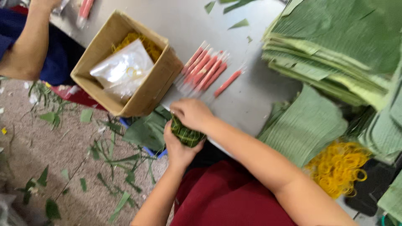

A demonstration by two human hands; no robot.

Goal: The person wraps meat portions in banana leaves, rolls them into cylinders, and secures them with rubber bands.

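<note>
A small parcel wrapped in green leaf [187, 135], bound with thin yellow bands, sits at the near edge of the grey table [251, 100]. My left hand [178, 151] cups it from below. My right hand [191, 113] lies over its top with the fingers curled down around it. Both hands grip the parcel together, so much of it is hidden between them. Just beyond my right hand lie several pink sticks in clear wrappers [205, 69].
An open cardboard box [144, 98] holds yellow rubber bands and a clear plastic bag [121, 69]. Stacks of cut green leaves [335, 46] fill the right side, with a loose pile of yellow rubber bands [339, 165] beside them. Another person's arm [27, 46] is at top left. Leaf scraps litter the floor [50, 142].
</note>
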